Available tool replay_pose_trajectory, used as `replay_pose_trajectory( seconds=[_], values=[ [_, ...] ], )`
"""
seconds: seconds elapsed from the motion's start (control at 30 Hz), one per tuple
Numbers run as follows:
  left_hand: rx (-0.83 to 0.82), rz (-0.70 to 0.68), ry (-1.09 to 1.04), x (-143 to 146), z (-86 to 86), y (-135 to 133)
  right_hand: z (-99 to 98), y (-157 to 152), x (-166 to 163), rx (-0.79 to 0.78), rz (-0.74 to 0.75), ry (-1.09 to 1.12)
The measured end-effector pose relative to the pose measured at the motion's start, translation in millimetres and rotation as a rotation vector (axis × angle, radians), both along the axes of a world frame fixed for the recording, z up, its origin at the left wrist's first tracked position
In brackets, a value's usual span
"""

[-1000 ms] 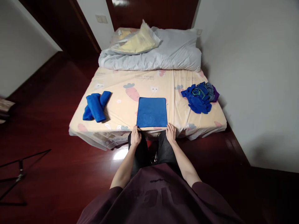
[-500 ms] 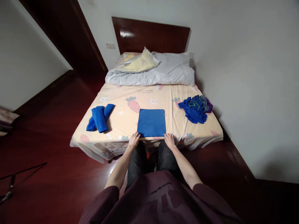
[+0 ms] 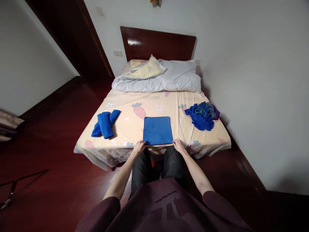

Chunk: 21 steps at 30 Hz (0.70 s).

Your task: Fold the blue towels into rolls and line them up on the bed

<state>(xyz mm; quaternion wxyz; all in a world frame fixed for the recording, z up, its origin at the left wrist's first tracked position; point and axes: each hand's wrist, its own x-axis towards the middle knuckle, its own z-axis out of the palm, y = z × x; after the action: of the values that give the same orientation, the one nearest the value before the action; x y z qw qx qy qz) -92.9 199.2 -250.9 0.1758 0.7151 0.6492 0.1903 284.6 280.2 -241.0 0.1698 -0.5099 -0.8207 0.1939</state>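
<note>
A blue towel, folded into a flat square, lies at the near edge of the bed. My left hand is at its near left corner and my right hand at its near right corner. The fingers of both hands close on the towel's near edge. Two rolled blue towels lie on the bed's left side. A loose heap of blue cloths sits on the right side of the bed.
A grey duvet and a yellow pillow are bunched at the dark wooden headboard. A white wall runs close along the bed's right side. Dark red floor surrounds the bed, with a black stand at lower left.
The view has tilted up, showing more of the headboard and wall. Both hands stay at the towel's near corners.
</note>
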Motion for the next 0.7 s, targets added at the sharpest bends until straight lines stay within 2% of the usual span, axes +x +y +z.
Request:
replay_pose_trajectory(
  seconds=[0.17,0.4,0.7],
  values=[
    [0.025,0.017,-0.087,2,-1.2,0,-2.1,0,-1,0.002,-0.012,0.114],
    [0.012,0.167,-0.298,-2,-1.6,21,-14.2,20,-19,-0.061,-0.088,0.258],
    [-0.039,0.167,-0.417,-5,-13.1,19,-24.2,18,-13,-0.143,-0.029,0.309]
  ],
)
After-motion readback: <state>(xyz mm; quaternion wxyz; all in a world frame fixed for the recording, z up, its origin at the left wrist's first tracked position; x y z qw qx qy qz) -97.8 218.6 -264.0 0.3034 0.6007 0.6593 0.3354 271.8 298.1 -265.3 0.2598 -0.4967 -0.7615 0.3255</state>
